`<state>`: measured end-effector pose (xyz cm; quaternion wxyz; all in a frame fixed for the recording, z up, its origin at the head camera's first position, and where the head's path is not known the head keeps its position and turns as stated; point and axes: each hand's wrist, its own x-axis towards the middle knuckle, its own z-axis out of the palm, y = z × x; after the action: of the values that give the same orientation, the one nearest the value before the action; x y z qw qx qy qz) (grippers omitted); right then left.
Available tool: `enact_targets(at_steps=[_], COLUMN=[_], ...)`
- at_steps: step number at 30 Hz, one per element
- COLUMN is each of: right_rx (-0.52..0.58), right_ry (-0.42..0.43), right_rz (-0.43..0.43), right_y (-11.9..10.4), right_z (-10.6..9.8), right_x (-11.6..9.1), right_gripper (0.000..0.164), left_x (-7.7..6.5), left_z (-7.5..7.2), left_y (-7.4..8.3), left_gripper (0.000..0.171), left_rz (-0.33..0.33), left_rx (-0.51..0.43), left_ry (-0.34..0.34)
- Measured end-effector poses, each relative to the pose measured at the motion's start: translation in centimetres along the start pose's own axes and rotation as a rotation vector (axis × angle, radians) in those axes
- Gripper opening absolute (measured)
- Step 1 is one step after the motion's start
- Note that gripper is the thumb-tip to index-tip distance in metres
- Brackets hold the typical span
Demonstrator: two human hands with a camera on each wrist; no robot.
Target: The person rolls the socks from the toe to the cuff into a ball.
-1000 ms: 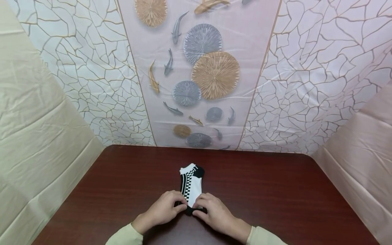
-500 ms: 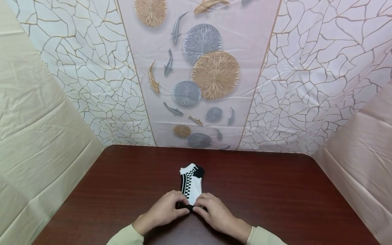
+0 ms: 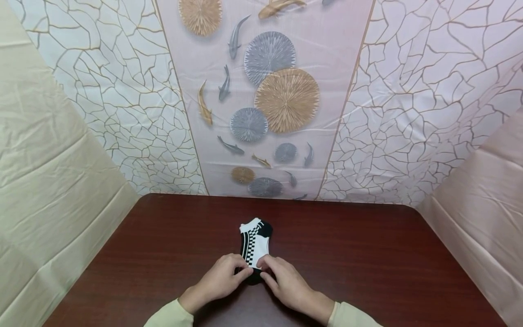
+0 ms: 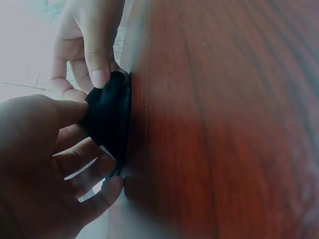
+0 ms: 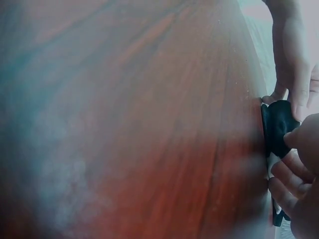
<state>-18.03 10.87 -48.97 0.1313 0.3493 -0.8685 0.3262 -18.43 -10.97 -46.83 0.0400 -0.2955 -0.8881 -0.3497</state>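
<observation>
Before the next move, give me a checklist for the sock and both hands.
1. Sock lying on the table: ok.
2. Left hand touching the black near end: ok.
3. Right hand touching it too: ok.
4. Far end clear of both hands: ok.
5. Black near end flat on the table: not ok, raised in the wrist views.
6. Single sock or layered pair: cannot tell.

both hands (image 5: 294, 179) touch black sock end (image 5: 280, 124) | wooden tabletop (image 5: 174, 134) partly blurred
</observation>
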Motion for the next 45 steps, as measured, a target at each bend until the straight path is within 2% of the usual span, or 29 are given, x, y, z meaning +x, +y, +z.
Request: enact_targets(at_steps=[3,6,10,22,30,38,45], right_rx=[-0.003,-0.018,-0.035,-0.094,-0.106,-0.102,-0.112], right_ry=[-0.005,-0.010,-0.014,-0.094,-0.075,-0.057,-0.019], right_rz=[-0.018,-0.039,-0.047,-0.008,-0.031,-0.025,-0.066], right_y=[-0.03,-0.04,-0.04,-0.34,-0.36,-0.33,-0.30], right_z=[-0.07,-0.09,-0.04,-0.38,-0.21,-0.14,-0.03], right_x=[0.02,0.03,0.04,0.02,-0.03,0.00,0.01], right_gripper=[0.023,0.021,0.018,0.020,0.013,0.007,0.005], left_x=[0.04,-0.05,-0.16,-0.21,-0.27,-0.13,-0.21], left_z=[0.16,0.29,0.28,0.24,0.23,0.29,0.33], left_y=[-0.06,-0.20,-0.43,-0.69,-0.62,-0.64,-0.82], left_gripper=[0.008,0.014,0.018,0.011,0.013,0.010,0.008], left_rz=[-0.029,-0.033,-0.014,0.038,0.063,0.096,0.081], left_rx=[-0.038,-0.069,-0.044,0.017,0.045,0.086,0.085], left_ry=[0.019,0.026,0.011,-0.021,-0.034,-0.019,-0.003])
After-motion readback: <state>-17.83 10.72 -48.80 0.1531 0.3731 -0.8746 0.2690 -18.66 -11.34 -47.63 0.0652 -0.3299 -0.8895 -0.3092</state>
